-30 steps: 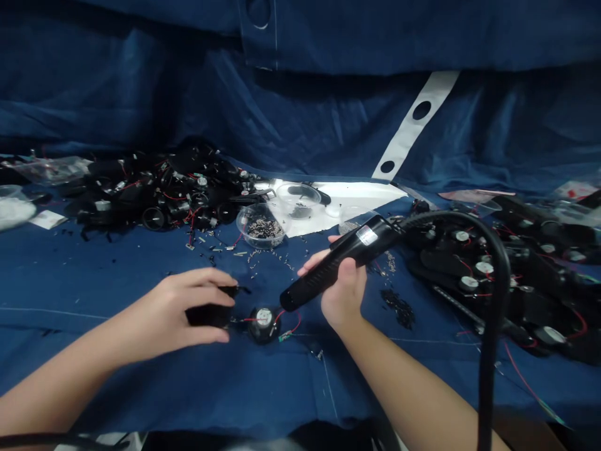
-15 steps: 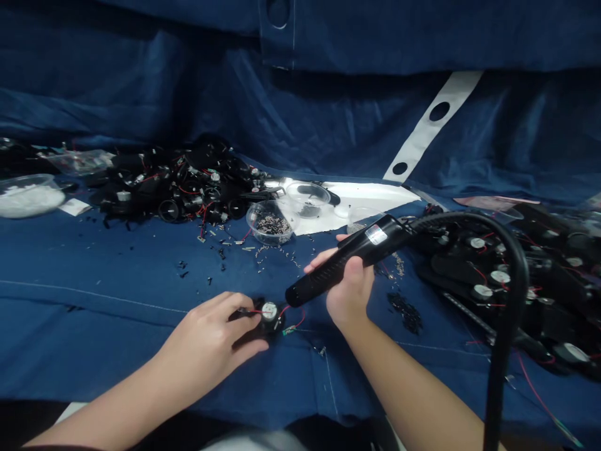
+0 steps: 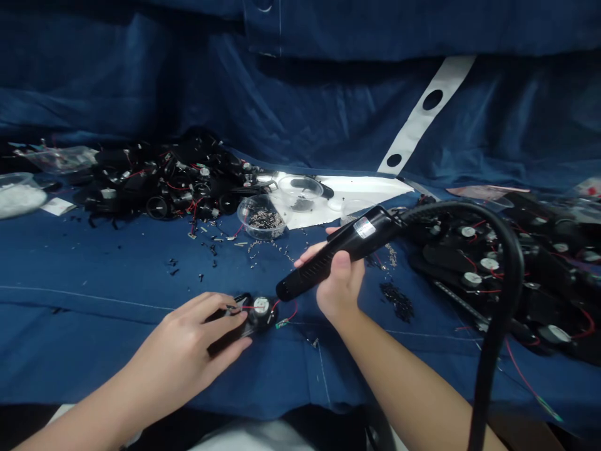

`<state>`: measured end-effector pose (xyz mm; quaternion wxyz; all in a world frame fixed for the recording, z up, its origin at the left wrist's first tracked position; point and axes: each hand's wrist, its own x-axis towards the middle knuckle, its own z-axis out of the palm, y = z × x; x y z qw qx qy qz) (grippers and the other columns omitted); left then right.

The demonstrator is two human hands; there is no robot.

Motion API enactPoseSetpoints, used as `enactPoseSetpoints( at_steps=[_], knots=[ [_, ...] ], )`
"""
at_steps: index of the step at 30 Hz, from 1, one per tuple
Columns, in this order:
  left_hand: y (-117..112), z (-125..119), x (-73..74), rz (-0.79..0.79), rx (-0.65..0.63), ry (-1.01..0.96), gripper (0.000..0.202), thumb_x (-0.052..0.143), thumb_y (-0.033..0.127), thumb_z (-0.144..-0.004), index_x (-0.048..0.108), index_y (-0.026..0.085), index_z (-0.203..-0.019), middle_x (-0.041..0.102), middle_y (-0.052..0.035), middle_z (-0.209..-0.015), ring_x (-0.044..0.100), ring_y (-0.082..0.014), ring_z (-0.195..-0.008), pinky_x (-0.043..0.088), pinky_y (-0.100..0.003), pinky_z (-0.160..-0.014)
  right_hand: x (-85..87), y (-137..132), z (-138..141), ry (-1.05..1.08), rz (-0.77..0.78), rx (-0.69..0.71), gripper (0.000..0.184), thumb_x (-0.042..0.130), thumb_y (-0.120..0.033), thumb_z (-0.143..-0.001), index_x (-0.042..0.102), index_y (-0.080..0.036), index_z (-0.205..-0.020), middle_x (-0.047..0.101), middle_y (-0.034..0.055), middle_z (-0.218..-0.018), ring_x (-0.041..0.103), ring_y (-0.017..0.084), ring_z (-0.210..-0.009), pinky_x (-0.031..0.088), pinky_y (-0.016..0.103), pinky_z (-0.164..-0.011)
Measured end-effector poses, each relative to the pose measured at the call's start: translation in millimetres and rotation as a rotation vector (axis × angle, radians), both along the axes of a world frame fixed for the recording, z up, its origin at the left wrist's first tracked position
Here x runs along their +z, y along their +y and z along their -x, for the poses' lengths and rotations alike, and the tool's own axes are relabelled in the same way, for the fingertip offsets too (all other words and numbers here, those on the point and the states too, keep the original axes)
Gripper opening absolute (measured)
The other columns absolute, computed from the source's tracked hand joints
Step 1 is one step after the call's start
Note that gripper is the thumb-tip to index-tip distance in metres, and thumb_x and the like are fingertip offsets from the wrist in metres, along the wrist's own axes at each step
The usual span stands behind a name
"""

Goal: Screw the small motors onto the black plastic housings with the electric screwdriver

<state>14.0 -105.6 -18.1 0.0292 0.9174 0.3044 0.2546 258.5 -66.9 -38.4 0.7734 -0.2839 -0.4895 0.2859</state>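
My left hand (image 3: 200,335) is closed around a black plastic housing (image 3: 244,316) lying on the blue cloth, thumb in front and fingers over its top. A round white-topped piece (image 3: 261,305) sits on the housing's right end. Red wires run from it to a small green circuit board (image 3: 282,323). My right hand (image 3: 342,282) grips a black corded electric screwdriver (image 3: 333,254), tilted with its nose down to the left. That nose is just above the housing's right end; the bit cannot be made out, nor whether it touches.
A pile of black wired parts (image 3: 164,181) lies at the back left, another (image 3: 488,269) at the right. A clear tub of small screws (image 3: 263,219) stands near white paper (image 3: 361,191). Loose black screws (image 3: 397,302) lie right of my hand. The thick screwdriver cord (image 3: 509,275) arches over the right side.
The whole view has shifted slightly. My left hand has slid a little left along the housing, so more of it shows. The screwdriver stays at the housing's right end.
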Motion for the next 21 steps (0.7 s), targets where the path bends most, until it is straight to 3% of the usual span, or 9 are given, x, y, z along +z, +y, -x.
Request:
enactPoseSetpoints(
  at_steps=[9, 14, 17, 21],
  knots=[
    [-4, -15, -3.0, -0.029, 0.031, 0.064, 0.023, 0.057, 0.029, -0.101, 0.076, 0.016, -0.103, 0.069, -0.0101, -0.103, 0.067, -0.0228, -0.092, 0.060, -0.036, -0.077, 2.6, -2, 0, -0.009, 0.001, 0.000, 0.031, 0.055, -0.051, -0.102, 0.054, -0.024, -0.119, 0.072, -0.0028, -0.074, 0.068, 0.016, -0.058, 0.059, 0.031, -0.057],
    [13, -11, 2.9, 0.066, -0.037, 0.197, 0.023, 0.060, 0.034, -0.099, 0.077, 0.020, -0.104, 0.069, -0.0096, -0.110, 0.068, -0.0237, -0.095, 0.060, -0.038, -0.083, 4.2, -3, -2, -0.064, 0.063, -0.020, 0.033, 0.058, -0.052, -0.101, 0.054, -0.025, -0.120, 0.073, -0.0025, -0.075, 0.070, 0.018, -0.058, 0.061, 0.034, -0.058],
    [31, -8, 13.3, 0.138, -0.100, 0.239, 0.017, 0.068, 0.034, -0.095, 0.078, 0.026, -0.105, 0.070, -0.0062, -0.115, 0.068, -0.0227, -0.102, 0.057, -0.037, -0.092, 18.7, -8, -8, -0.068, 0.068, -0.062, 0.037, 0.061, -0.054, -0.099, 0.055, -0.023, -0.119, 0.075, -0.0007, -0.076, 0.073, 0.020, -0.059, 0.062, 0.035, -0.056],
    [46, -2, 37.4, 0.147, -0.167, 0.196, 0.018, 0.072, 0.035, -0.091, 0.079, 0.030, -0.106, 0.071, -0.0039, -0.118, 0.066, -0.0238, -0.113, 0.055, -0.037, -0.097, 52.8, -34, -29, 0.063, 0.002, -0.371, 0.050, 0.062, -0.065, -0.094, 0.057, -0.021, -0.117, 0.075, 0.0002, -0.072, 0.073, 0.023, -0.056, 0.064, 0.039, -0.056]
  ],
)
